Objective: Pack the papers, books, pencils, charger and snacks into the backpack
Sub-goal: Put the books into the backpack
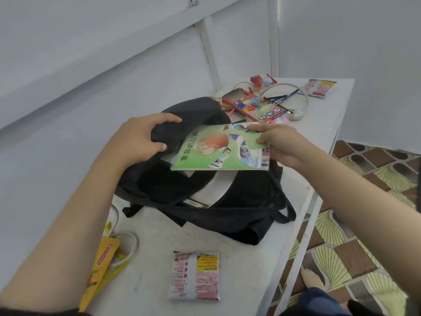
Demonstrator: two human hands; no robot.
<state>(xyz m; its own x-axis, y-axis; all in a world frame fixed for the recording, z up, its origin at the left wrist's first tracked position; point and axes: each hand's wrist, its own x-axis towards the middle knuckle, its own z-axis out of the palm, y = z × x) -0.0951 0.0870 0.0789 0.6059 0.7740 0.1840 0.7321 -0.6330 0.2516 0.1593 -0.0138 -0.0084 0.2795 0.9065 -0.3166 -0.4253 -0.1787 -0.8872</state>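
A black backpack [239, 201] lies on the white table [262, 270]. My left hand [141, 137] grips its top flap and holds the mouth open. A green picture book [218, 151] is tilted over that opening, and my right hand [280, 144] pinches its right edge. White papers [216, 185] show inside the bag. Beyond the bag lie a coloured pencil box [259, 108] with loose pencils [227, 106] and a white charger with its cable [298, 110]. A red and white snack packet [196, 274] lies in front of the bag.
Another snack packet [321, 87] and a small red item [262, 79] sit at the table's far end. A yellow packet [102, 265] and a white cable [127, 245] lie near left. The wall runs along the left; patterned floor [364, 224] lies past the right edge.
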